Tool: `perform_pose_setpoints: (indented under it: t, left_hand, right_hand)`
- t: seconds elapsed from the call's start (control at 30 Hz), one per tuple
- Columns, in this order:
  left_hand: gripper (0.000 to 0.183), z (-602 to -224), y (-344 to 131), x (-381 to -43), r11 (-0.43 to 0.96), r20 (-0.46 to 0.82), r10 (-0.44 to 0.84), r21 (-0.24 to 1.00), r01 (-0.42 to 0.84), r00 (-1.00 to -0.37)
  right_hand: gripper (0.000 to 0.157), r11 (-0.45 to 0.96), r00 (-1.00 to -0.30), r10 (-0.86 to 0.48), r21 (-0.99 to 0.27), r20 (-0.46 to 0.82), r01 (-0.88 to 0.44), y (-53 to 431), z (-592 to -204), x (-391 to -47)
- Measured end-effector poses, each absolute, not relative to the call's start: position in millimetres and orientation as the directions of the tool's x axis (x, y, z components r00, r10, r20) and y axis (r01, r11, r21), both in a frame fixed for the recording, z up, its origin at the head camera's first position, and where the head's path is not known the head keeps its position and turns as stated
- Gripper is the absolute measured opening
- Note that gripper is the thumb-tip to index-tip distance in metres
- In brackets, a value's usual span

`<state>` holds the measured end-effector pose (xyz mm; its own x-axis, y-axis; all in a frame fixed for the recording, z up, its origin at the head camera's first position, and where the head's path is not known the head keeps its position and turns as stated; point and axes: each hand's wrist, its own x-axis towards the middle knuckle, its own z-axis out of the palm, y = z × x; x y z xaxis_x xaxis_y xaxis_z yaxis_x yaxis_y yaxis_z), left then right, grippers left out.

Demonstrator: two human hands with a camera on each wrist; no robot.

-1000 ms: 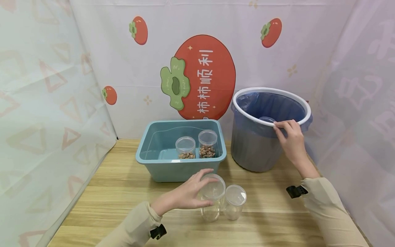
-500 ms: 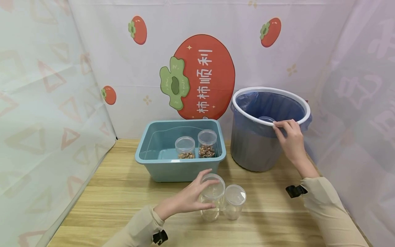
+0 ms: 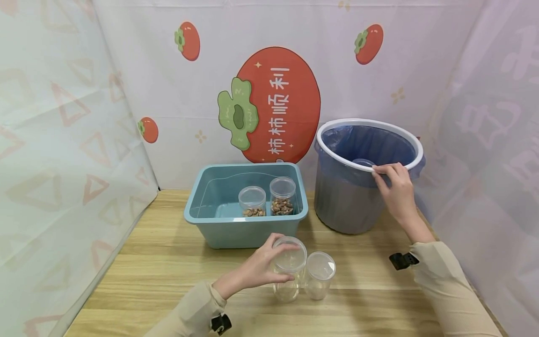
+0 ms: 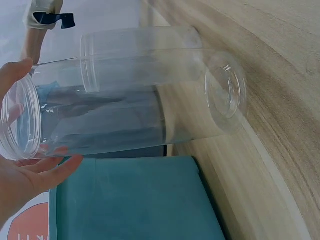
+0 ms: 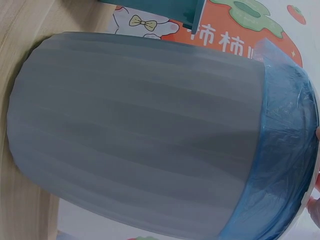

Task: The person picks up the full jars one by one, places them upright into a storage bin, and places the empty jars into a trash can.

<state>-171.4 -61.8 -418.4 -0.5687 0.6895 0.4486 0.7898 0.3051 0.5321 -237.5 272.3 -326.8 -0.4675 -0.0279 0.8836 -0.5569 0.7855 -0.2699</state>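
My left hand (image 3: 258, 267) curls round the top of a tall clear plastic jar (image 3: 288, 285), thumb on one side and fingers on the other. In the left wrist view this lidded jar (image 4: 125, 115) shows no contents and stands on the table. Close beside it stands a shorter clear jar (image 3: 318, 281), also without visible contents. My right hand (image 3: 397, 192) pinches the white rim of a grey trash can (image 3: 349, 206) lined with a blue bag (image 5: 285, 135). Only its fingertips show at the edge of the right wrist view.
A blue-green plastic tub (image 3: 248, 234) stands behind the tall jar. Inside it are two lidded jars, a left one (image 3: 252, 201) and a right one (image 3: 283, 199), part-filled with brown nut-like pieces. Some clear round item (image 3: 363, 163) shows inside the can. Printed cloth (image 3: 168, 84) encloses the wooden table (image 3: 168, 281).
My left hand has moved slightly right, and its fingers have closed in round the top of the tall jar. The right hand stays on the can's rim.
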Motion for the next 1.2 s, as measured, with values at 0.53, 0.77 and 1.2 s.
perform_pose_setpoints:
  t: [0.53,0.77,1.2]
  left_hand:
    - [0.058,-390,-65,-182,0.302,0.484,0.659,0.531,0.792,-0.576]
    - [0.059,-371,-67,-187,0.3,0.509,0.656,0.502,0.811,-0.558]
    - [0.06,-332,-67,-194,0.264,0.58,0.618,0.483,0.834,-0.531]
  right_hand:
    - [0.018,0.782,-0.467,-0.026,-0.272,0.884,-0.56,272,-326,-237]
    - [0.018,0.783,-0.468,-0.024,-0.274,0.884,-0.558,272,-326,-236]
    - [0.019,0.783,-0.464,-0.026,-0.27,0.885,-0.56,272,-327,-237]
